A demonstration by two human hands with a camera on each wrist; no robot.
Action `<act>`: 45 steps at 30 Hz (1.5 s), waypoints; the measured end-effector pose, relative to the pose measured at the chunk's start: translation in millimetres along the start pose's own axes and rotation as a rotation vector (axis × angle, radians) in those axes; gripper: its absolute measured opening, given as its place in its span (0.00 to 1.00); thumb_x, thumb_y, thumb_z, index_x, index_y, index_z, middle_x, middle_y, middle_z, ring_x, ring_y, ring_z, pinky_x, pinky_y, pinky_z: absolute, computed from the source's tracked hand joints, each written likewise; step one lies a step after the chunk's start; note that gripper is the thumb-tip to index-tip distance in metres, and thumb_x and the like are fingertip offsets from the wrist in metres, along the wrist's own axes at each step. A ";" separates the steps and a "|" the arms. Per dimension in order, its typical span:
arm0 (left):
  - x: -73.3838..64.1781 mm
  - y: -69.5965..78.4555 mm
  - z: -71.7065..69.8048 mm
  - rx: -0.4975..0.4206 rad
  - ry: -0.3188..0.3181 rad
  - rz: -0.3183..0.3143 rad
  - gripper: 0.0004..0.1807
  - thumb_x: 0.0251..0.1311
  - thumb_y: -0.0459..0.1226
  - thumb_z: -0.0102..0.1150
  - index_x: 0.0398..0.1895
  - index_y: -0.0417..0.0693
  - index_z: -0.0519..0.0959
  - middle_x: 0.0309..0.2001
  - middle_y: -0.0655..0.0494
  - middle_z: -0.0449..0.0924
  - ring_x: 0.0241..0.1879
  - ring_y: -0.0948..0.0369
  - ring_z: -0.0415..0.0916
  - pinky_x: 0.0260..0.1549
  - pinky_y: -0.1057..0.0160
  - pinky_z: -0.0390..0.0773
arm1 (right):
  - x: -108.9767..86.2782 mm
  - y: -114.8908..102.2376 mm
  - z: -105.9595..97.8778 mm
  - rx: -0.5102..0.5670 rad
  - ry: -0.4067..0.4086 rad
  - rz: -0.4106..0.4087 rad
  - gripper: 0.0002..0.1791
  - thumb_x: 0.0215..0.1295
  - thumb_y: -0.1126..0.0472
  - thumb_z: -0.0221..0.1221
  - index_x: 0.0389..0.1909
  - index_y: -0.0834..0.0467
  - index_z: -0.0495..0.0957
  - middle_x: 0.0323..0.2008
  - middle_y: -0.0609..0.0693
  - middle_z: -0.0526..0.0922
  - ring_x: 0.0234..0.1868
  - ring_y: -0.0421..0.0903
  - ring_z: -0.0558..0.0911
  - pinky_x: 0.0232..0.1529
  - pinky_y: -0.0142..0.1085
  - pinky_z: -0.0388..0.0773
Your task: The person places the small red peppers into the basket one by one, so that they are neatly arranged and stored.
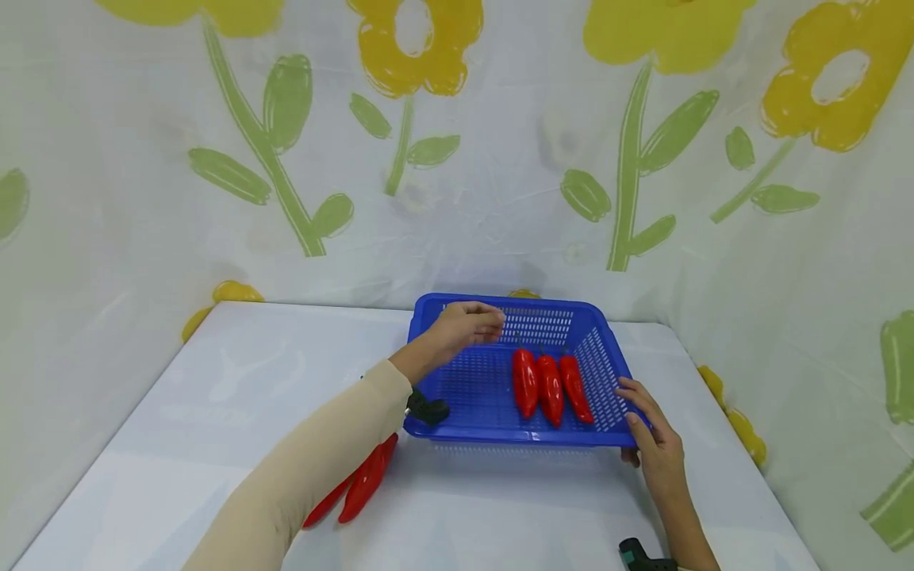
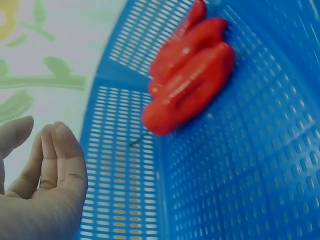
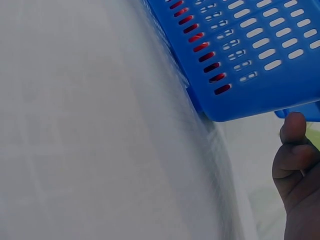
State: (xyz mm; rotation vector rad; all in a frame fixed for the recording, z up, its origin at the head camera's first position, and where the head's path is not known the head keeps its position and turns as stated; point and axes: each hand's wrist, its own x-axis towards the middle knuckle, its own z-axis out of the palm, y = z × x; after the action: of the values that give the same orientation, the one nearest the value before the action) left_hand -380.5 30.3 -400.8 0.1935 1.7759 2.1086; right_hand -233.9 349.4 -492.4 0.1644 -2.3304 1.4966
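Note:
A blue plastic basket (image 1: 500, 435) with slotted walls stands on the white table. Inside, toward its right end, three red chili peppers (image 1: 551, 388) lie side by side; the left wrist view shows these peppers (image 2: 187, 85) bunched together. My left hand (image 1: 467, 327) hovers over the basket's back left part with nothing in it, the thumb apart from the softly bent fingers. At the front right corner my right hand (image 1: 657, 440) grips the basket rim. In the right wrist view, that hand (image 3: 300, 160) shows curled fingers beside the basket wall (image 3: 245, 97).
More red chili peppers (image 1: 367, 480) lie on the table (image 1: 178, 412) left of the basket, partly hidden by the left sleeve (image 1: 321, 464). A white curtain (image 1: 493, 222) with a flower print hangs behind the table and at its sides.

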 end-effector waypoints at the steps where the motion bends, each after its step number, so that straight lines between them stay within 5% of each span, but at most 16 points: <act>1: -2.1 1.6 -0.4 -0.002 -0.004 0.008 0.13 0.66 0.32 0.63 0.50 0.32 0.80 0.51 0.35 0.80 0.42 0.51 0.83 0.61 0.43 0.72 | 0.1 -0.4 -0.2 -0.002 -0.001 -0.003 0.20 0.79 0.60 0.47 0.67 0.56 0.73 0.72 0.45 0.66 0.24 0.47 0.75 0.17 0.35 0.77; 6: -13.3 4.7 -2.1 0.015 -0.045 0.039 0.16 0.67 0.34 0.62 0.53 0.31 0.79 0.56 0.31 0.76 0.57 0.38 0.75 0.62 0.45 0.72 | -0.1 -1.1 -0.4 -0.003 -0.005 -0.006 0.20 0.79 0.60 0.47 0.67 0.56 0.72 0.72 0.46 0.66 0.24 0.47 0.75 0.16 0.35 0.76; 11: -24.8 3.5 -5.4 0.058 -0.064 0.082 0.15 0.68 0.34 0.61 0.53 0.33 0.79 0.54 0.33 0.78 0.49 0.47 0.81 0.58 0.48 0.76 | -1.3 -1.8 0.4 0.010 -0.002 0.005 0.20 0.80 0.59 0.47 0.67 0.56 0.73 0.71 0.45 0.67 0.22 0.48 0.75 0.16 0.36 0.76; 16: -35.7 3.8 -14.0 -0.022 -0.060 0.103 0.16 0.69 0.31 0.59 0.55 0.29 0.76 0.55 0.29 0.75 0.45 0.51 0.82 0.61 0.43 0.72 | -0.9 -1.6 1.4 -0.002 0.010 0.016 0.20 0.79 0.57 0.48 0.67 0.54 0.74 0.71 0.42 0.67 0.21 0.48 0.74 0.16 0.36 0.76; 22: -50.5 2.4 -29.4 -0.091 -0.020 0.112 0.16 0.69 0.30 0.58 0.55 0.27 0.74 0.48 0.38 0.79 0.43 0.54 0.81 0.60 0.45 0.74 | -0.5 -0.9 1.6 -0.005 0.010 0.023 0.20 0.80 0.57 0.47 0.67 0.55 0.73 0.71 0.43 0.67 0.22 0.48 0.74 0.16 0.35 0.76; 35: -91.9 -8.2 -67.5 -0.125 0.078 0.124 0.18 0.69 0.33 0.59 0.56 0.28 0.74 0.51 0.36 0.77 0.47 0.51 0.80 0.52 0.60 0.81 | -1.3 -2.8 1.8 -0.003 0.013 0.048 0.20 0.80 0.56 0.47 0.67 0.54 0.73 0.71 0.42 0.67 0.22 0.49 0.75 0.17 0.36 0.77; 45: -119.0 -23.3 -94.7 -0.203 0.187 0.182 0.22 0.70 0.34 0.59 0.60 0.28 0.71 0.49 0.40 0.79 0.48 0.52 0.81 0.54 0.59 0.80 | -2.2 -6.9 1.5 -0.015 0.007 0.050 0.20 0.80 0.56 0.47 0.68 0.54 0.72 0.71 0.42 0.66 0.22 0.49 0.76 0.17 0.36 0.77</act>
State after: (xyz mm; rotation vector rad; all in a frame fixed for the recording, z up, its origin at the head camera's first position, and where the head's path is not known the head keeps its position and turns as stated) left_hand -298.7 -97.6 -425.8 0.1096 1.6839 2.4928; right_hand -230.2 344.9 -487.8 0.0980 -2.3558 1.5007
